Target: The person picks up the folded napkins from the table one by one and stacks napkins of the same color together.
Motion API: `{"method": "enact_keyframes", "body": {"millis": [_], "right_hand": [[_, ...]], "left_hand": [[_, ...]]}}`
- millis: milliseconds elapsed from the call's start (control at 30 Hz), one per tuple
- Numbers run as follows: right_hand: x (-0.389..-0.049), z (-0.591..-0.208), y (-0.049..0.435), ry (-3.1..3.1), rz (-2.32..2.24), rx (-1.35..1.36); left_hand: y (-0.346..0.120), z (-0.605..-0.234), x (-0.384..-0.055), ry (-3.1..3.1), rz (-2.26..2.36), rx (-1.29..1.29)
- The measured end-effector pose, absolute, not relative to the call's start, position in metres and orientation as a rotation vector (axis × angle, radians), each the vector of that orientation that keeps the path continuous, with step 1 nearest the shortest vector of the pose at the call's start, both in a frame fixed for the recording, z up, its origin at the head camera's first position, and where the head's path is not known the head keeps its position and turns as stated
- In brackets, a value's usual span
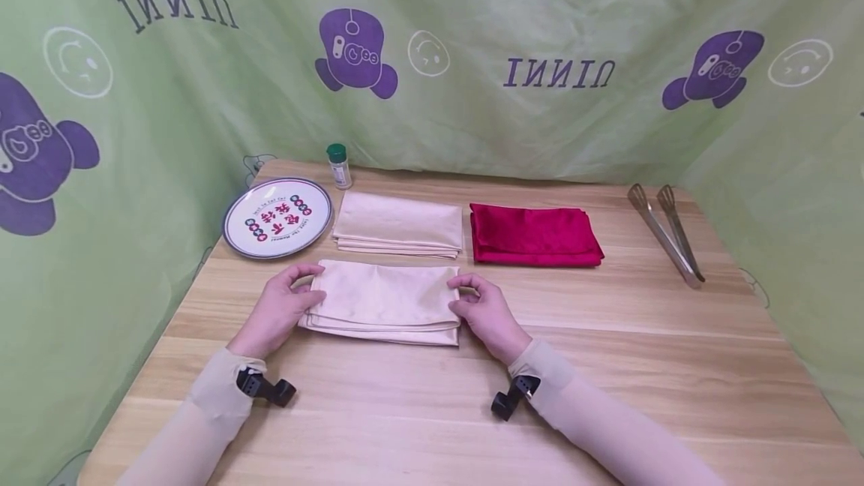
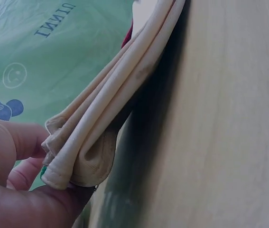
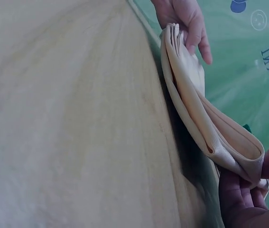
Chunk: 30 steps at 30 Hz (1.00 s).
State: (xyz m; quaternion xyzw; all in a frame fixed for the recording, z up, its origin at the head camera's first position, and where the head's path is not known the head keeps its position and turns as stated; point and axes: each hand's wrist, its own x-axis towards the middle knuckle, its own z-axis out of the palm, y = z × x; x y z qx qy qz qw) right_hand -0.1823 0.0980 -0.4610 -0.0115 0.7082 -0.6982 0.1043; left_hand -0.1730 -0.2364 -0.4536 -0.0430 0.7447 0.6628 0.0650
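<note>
Both hands hold a folded pale pink satin cloth (image 1: 388,295) by its two short ends. My left hand (image 1: 280,310) pinches the left end, and the left wrist view shows the stacked folds (image 2: 101,109) between thumb and fingers. The right end is gripped by my right hand (image 1: 489,313); in the right wrist view its fingers reach beneath the looped layers (image 3: 205,123). A dark shadow lies under the cloth's near edge in both wrist views. Just behind it lies a second folded pale pink cloth (image 1: 398,223).
A folded red cloth (image 1: 536,235) lies right of the second pink one. At the left stands a white plate (image 1: 232,220) with a dark rim, beside a green-capped shaker (image 1: 340,167). Metal tongs (image 1: 664,238) lie far right. A green curtain (image 1: 459,118) encloses the wooden table (image 1: 405,411).
</note>
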Motion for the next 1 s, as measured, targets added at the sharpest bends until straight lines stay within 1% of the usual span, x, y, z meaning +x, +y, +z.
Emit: {"method": "enact_keyframes", "body": {"millis": [533,733,1000], "right_hand": [[-0.192,-0.451,0.106,2.126,-2.051,-0.073],[-0.202,-0.444,0.106,2.147,-2.053,-0.078],[-0.227,-0.434,0.105,2.256,-2.041,-0.116]], "left_hand": [[-0.233,-0.434,-0.179,2.345,1.977,-0.099],[-0.232,-0.427,-0.193,2.382,1.949,-0.095],[-0.227,-0.417,-0.219,2.348,2.013,-0.08]]}}
